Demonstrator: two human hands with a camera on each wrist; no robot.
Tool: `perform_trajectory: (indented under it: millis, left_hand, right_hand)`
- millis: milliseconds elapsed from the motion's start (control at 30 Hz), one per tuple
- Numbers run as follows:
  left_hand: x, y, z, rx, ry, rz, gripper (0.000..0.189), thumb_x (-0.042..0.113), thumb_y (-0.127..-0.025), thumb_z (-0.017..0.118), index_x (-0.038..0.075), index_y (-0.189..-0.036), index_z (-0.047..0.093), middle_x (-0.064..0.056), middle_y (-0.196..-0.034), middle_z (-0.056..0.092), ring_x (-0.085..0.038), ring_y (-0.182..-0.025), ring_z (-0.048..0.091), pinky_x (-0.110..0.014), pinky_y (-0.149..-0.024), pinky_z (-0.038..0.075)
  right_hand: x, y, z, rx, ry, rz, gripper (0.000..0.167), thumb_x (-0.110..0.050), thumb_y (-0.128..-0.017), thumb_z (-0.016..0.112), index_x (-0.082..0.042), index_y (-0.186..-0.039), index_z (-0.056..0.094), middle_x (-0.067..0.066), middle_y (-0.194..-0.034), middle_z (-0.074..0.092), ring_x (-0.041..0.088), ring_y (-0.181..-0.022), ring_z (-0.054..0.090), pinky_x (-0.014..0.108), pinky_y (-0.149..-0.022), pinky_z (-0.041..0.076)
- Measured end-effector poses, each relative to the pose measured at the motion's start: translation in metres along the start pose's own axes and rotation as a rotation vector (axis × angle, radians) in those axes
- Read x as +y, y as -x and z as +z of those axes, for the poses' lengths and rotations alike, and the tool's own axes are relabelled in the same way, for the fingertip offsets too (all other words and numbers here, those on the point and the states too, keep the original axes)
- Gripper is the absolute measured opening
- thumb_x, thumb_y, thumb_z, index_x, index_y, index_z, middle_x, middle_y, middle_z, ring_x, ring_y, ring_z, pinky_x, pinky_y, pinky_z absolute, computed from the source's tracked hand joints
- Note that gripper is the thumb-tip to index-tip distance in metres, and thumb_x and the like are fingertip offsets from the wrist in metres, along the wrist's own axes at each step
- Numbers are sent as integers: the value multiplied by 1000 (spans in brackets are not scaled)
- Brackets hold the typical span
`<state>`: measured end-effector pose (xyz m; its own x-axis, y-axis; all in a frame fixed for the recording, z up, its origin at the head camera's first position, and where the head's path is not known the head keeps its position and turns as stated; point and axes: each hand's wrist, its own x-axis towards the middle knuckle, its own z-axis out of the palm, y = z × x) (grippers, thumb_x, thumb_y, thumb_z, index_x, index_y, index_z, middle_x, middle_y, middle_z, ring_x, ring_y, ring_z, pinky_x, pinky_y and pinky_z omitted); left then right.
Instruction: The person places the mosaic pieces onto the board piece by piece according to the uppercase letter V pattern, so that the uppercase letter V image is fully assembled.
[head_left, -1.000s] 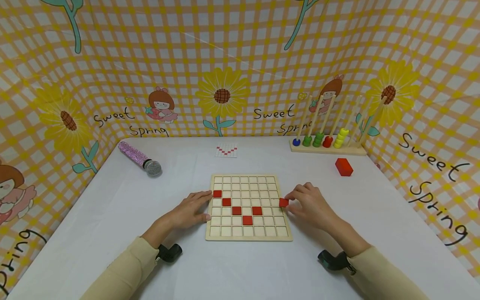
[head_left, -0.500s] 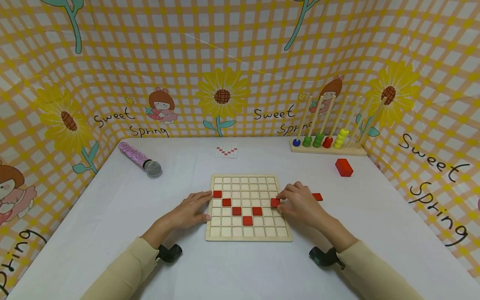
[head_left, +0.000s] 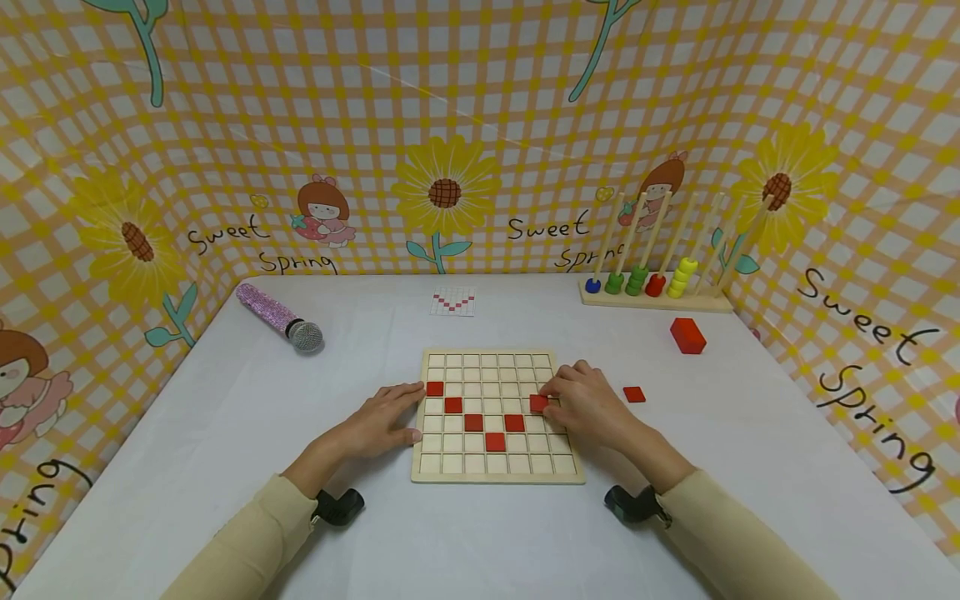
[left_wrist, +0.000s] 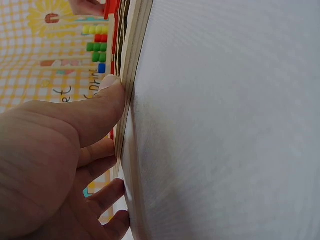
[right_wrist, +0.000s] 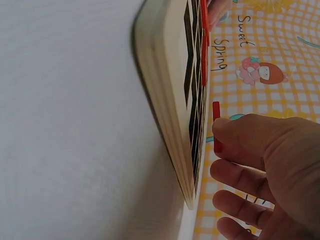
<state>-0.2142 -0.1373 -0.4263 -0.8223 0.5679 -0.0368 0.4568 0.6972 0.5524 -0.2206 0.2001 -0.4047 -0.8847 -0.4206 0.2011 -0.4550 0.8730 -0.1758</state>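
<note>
A square wooden grid board (head_left: 498,477) lies on the table, with several red square tiles, such as the lowest red tile (head_left: 495,442), set in its cells on a slanting line down from the left and up one step. My left hand (head_left: 381,422) rests against the board's left edge, thumb and fingertips touching the rim, as the left wrist view also shows. Between thumb and fingers, my right hand (head_left: 594,407) pinches another red tile (right_wrist: 216,108) over the right part of the board. In the right wrist view that tile stands a little above the grid surface.
A loose red tile (head_left: 633,394) lies right of the board, with a red block (head_left: 687,335) beyond it. Farther back are a peg stand (head_left: 656,302) with coloured beads, a small pattern card (head_left: 452,302) and a glittery microphone (head_left: 279,317).
My right hand has slid left, carrying its red tile from the board's right edge to over the cells. The loose tile behind it has come into view. My left hand stays put.
</note>
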Motion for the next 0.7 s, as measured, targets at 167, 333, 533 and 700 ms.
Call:
perform_trajectory:
  millis: [167, 333, 533, 700]
  left_hand:
    - [0, 0, 0, 1, -2, -1, 68, 26, -90, 63, 1, -146, 32, -16, -154, 28, -39, -140, 26, -58, -110, 25]
    - [1, 0, -1, 2, 1, -11, 68, 26, -90, 64, 2, -146, 33, -15, -154, 28, -39, -140, 26, -58, -111, 24]
    - [2, 1, -1, 3, 2, -10, 68, 26, -90, 64, 2, -146, 33, -15, -155, 27, -39, -140, 25, -58, -111, 24]
    - [2, 1, -1, 3, -1, -4, 68, 25, -90, 63, 1, -146, 33, -15, -155, 27, -39, -140, 25, -58, -111, 24]
  right_hand:
    - [-1, -3, 0, -42, -3, 18, 20, -20, -80, 74, -11, -98, 73, 4, -98, 65, 21, -91, 47, 35, -77, 38]
    - [-1, -6, 2, -51, -12, 7, 20, -21, -80, 74, -12, -98, 73, 3, -97, 65, 20, -91, 47, 33, -76, 37]
    - [-1, -8, 3, -57, -13, -13, 20, -23, -80, 74, -12, -97, 73, 3, -97, 65, 20, -89, 47, 33, -74, 36]
    - [-2, -9, 3, -73, -29, -8, 19, -22, -81, 73, -12, -97, 73, 3, -96, 65, 19, -89, 47, 32, -73, 36]
